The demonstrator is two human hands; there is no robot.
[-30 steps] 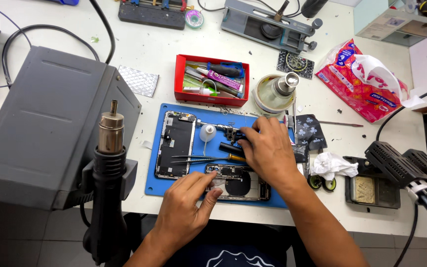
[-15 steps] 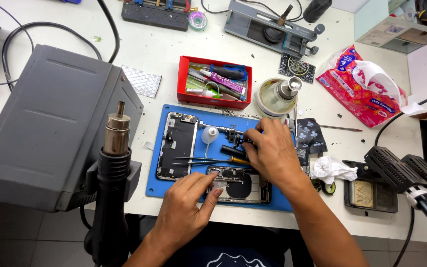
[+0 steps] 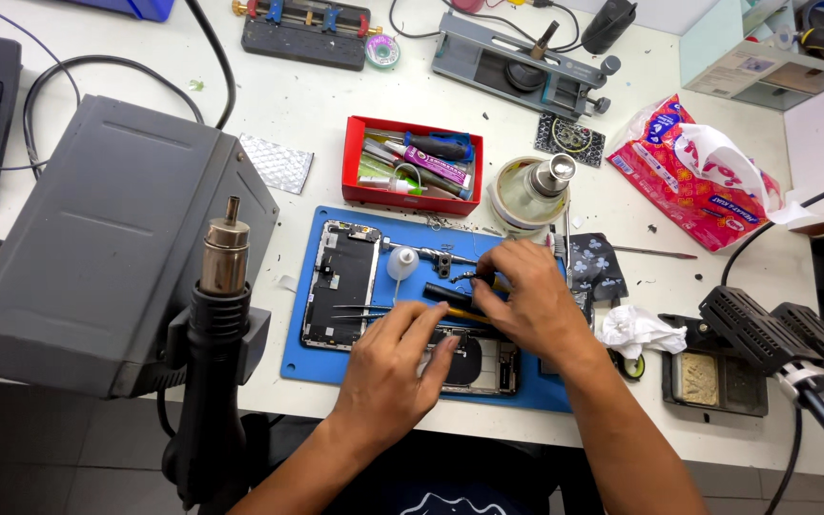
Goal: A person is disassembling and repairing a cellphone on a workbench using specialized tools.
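Working low on the flat blue rubber mat [image 3: 336, 358], close to the front edge of the white tabletop [image 3: 288, 124]. Left hand [image 3: 395, 370] pressing fingertips down on the opened phone body with the dark round coil [image 3: 474, 367], not gripping it. Right hand [image 3: 528, 298] pinching a thin black and yellow screwdriver [image 3: 452, 303] that lies across the mat, just above the phone body. Lying just left of the hands, a black phone screen panel, face down [image 3: 340, 284], with thin metal tweezers [image 3: 364, 310] across it.

Little open room: big grey box-shaped station [image 3: 107, 238] crowding the left, black hot air gun [image 3: 216, 362] standing at the front left edge, black soldering stand [image 3: 774, 334] on the right.

Red open tray [image 3: 412, 198] behind the mat, full of small tools and tubes. Round white pot [image 3: 526, 195] beside it, holding a metal-topped bottle. Small black dish [image 3: 712, 377] at right, with a tan sponge inside. Red plastic tissue pack [image 3: 689, 181] farther back.
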